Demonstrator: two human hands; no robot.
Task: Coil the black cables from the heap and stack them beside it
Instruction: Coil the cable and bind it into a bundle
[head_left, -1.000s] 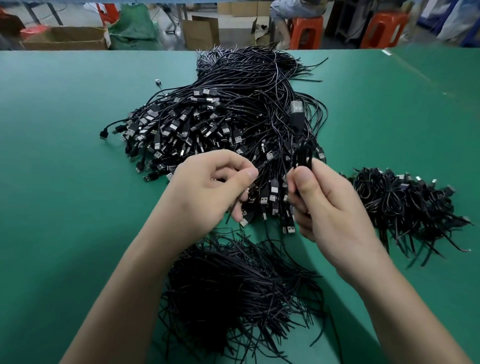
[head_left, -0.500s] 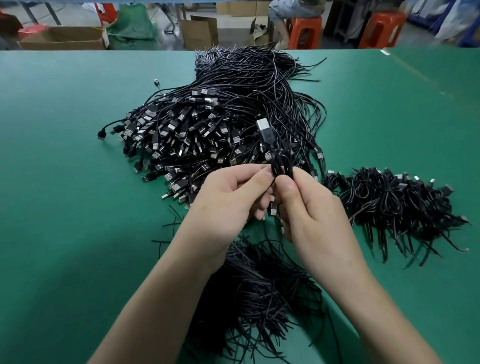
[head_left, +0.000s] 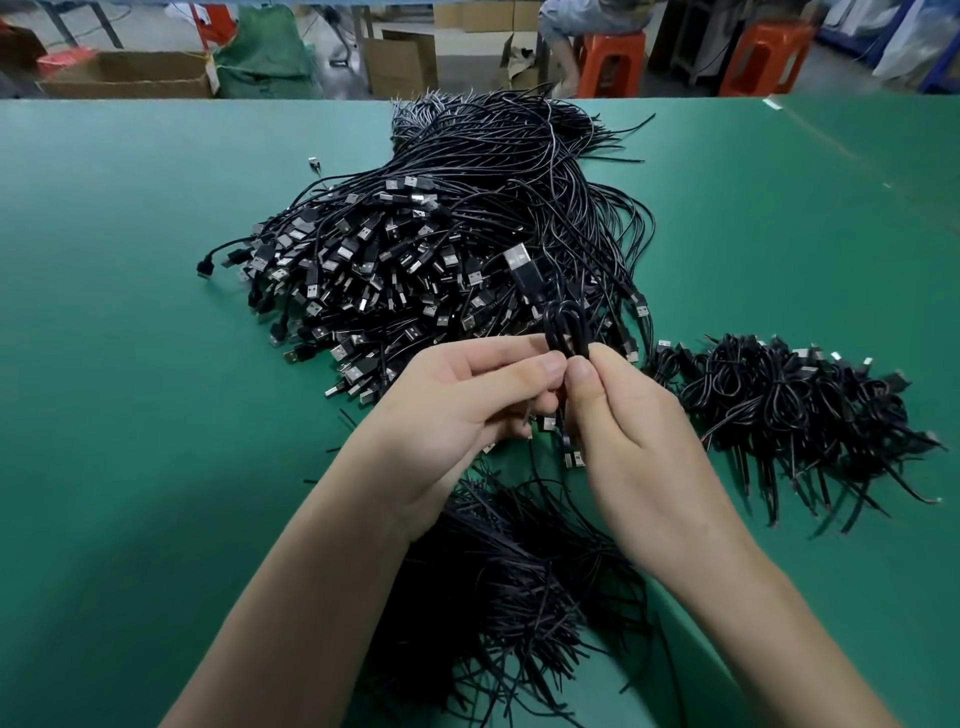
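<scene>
Head view: left hand (head_left: 457, 395) and right hand (head_left: 639, 431) both pinch one looped cable (head_left: 566, 332), held up just near of the heap (head_left: 467, 234). Judged mid-coil. Next move: secure the loops, then set it on the coiled stack (head_left: 795, 405) at right. Green table (head_left: 130, 364); cardboard boxes (head_left: 130, 73) and orange stools (head_left: 608, 62) far beyond

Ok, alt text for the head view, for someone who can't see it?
Left hand and right hand pinch a folded black cable above a green table, its USB plug pointing up. The cable heap lies behind them, the coiled stack to the right.
</scene>
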